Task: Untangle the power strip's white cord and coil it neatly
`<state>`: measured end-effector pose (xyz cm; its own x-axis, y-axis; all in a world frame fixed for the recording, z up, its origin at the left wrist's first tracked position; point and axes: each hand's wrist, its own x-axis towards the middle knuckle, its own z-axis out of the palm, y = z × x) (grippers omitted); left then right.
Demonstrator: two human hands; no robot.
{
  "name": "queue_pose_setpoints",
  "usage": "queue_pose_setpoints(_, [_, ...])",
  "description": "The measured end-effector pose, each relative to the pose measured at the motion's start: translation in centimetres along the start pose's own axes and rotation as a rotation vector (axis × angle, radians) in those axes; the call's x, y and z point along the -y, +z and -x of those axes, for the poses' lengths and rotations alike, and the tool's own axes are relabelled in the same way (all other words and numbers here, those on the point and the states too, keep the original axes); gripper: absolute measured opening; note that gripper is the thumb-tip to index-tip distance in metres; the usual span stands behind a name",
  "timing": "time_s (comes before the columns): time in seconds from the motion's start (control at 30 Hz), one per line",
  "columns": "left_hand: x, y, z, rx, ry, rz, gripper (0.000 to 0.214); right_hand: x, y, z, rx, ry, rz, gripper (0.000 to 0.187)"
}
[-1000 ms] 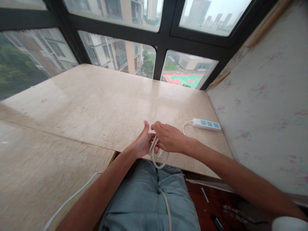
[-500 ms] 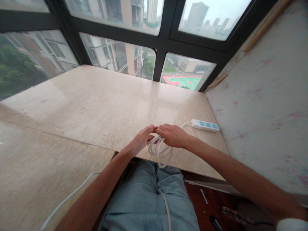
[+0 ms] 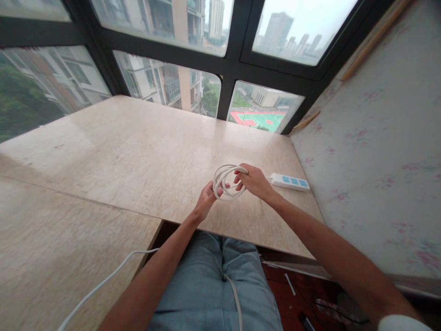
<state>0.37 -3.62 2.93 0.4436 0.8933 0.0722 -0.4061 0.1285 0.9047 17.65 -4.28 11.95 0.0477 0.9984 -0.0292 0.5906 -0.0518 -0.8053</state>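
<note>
A white power cord [image 3: 223,172] is gathered in several round loops above the front of the stone ledge. My left hand [image 3: 207,196] grips the lower left of the coil, with fingers behind the loops. At the upper right of the coil, my right hand [image 3: 253,181] has its fingers closed round the strands. Just beyond my right hand lies the white power strip [image 3: 290,182] with blue socket faces, flat on the ledge near the wall. A short piece of its cord runs toward my right hand and is partly hidden there.
The beige stone ledge [image 3: 144,151] reaches to dark-framed windows [image 3: 229,69]. A papered wall [image 3: 372,151] bounds the right side. Another white cable [image 3: 103,282] crosses the lower left slab. A cord [image 3: 236,299] lies over my legs. Small items lie on the red floor [image 3: 280,280].
Both hands have lifted the coil up and away from me. The loops, which hung below my hands, now stand spread between them in a rounder ring.
</note>
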Motion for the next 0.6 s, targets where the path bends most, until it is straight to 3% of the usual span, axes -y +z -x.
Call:
queue_pose_setpoints(0.17, [2.1, 1.8, -1.6, -0.053, -0.022, 0.340, 0.059, -1.1, 0.6, -0.4, -0.135, 0.189, -0.403, 0.013])
queue_pose_setpoints(0.3, [2.8, 2.8, -2.9, -0.121, -0.065, 0.354, 0.039, -1.5, 0.0, -0.5, -0.250, 0.326, -0.585, 0.015])
queue_pose_setpoints(0.47, [2.4, 3.7, -4.3, -0.154, -0.091, 0.458, 0.031, -3.0, -0.3, -0.1, -0.338, 0.408, -0.662, 0.018])
queue_pose_setpoints(0.6, [1.7, 4.7, -4.6, -0.078, -0.069, 0.480, 0.030, -4.6, 0.9, 0.4, -0.389, 0.476, -0.694, 0.018])
